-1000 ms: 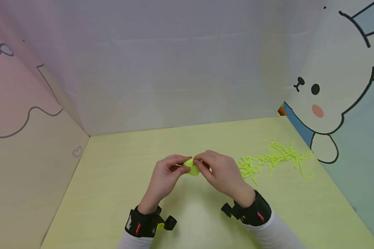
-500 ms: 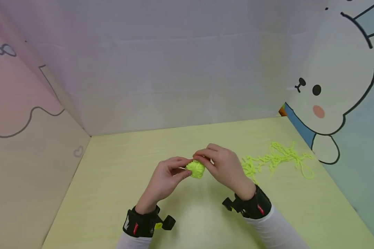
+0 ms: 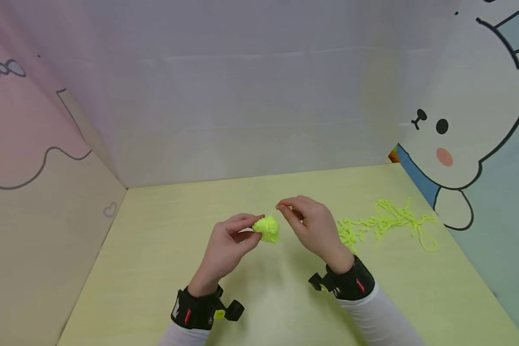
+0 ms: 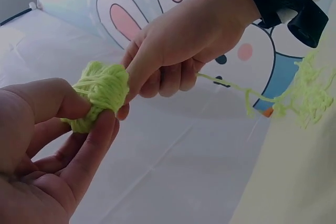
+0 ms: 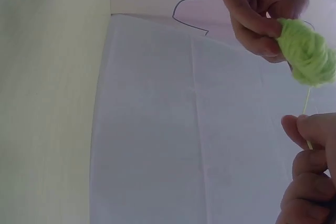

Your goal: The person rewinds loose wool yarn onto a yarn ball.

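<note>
Beyond hands (image 4: 44,124) (image 4: 184,30), strand (image 4: 233,85) (left wrist view only)

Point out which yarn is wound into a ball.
The wound yarn in the left hand; the loose yarn lies tangled on the table.

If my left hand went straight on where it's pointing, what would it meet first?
Past the yarn ball your left hand holds, probably your right hand, pinching a strand; depth is uncertain.
</note>
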Available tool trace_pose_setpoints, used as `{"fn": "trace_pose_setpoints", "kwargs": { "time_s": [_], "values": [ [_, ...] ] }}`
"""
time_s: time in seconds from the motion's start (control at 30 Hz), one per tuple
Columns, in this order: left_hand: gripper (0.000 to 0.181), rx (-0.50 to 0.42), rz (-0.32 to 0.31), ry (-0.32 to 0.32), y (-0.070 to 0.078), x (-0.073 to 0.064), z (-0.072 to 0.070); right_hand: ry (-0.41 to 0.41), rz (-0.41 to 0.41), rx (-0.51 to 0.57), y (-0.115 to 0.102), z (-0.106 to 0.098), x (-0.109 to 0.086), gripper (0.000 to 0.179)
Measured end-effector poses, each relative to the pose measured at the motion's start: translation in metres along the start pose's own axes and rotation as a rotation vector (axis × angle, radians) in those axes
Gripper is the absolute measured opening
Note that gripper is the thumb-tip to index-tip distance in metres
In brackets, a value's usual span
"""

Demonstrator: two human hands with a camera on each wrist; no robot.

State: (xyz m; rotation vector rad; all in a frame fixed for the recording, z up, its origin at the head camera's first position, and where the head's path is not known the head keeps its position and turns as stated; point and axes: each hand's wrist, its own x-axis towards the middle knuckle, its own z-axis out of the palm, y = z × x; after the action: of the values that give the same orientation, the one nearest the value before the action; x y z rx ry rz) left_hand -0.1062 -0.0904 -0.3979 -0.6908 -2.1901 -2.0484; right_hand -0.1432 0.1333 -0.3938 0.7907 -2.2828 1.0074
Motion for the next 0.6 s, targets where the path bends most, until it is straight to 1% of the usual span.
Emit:
{"fn": "trace_pose_setpoints", "kwargs": {
  "time_s": [0.07, 0.13, 0.3, 0.4, 0.5, 0.6],
  "values": [
    [0.031, -0.030, 0.005, 0.041, -0.001, 0.001, 0.000, -0.006, 0.019, 0.001, 0.000, 0.002, -0.002, 0.010],
    [0.030, -0.082, 0.000, 0.076, -0.002, 0.002, 0.000, -0.033, 0.039, 0.004, 0.000, 0.005, -0.005, 0.012],
    [0.037, -0.259, -0.062, 0.125, 0.000, 0.003, 0.003, -0.144, 0.086, 0.000, -0.007, 0.016, -0.015, 0.014],
    [0.040, -0.338, -0.092, 0.193, -0.001, 0.003, 0.005, -0.211, 0.096, 0.005, -0.013, 0.022, -0.020, 0.013],
    [0.040, -0.334, -0.102, 0.293, -0.004, 0.005, 0.006, -0.271, 0.079, 0.001, -0.021, 0.024, -0.024, 0.012],
    [0.038, -0.281, -0.088, 0.371, -0.008, 0.006, 0.007, -0.303, 0.047, -0.020, -0.028, 0.024, -0.027, 0.011]
  ]
}}
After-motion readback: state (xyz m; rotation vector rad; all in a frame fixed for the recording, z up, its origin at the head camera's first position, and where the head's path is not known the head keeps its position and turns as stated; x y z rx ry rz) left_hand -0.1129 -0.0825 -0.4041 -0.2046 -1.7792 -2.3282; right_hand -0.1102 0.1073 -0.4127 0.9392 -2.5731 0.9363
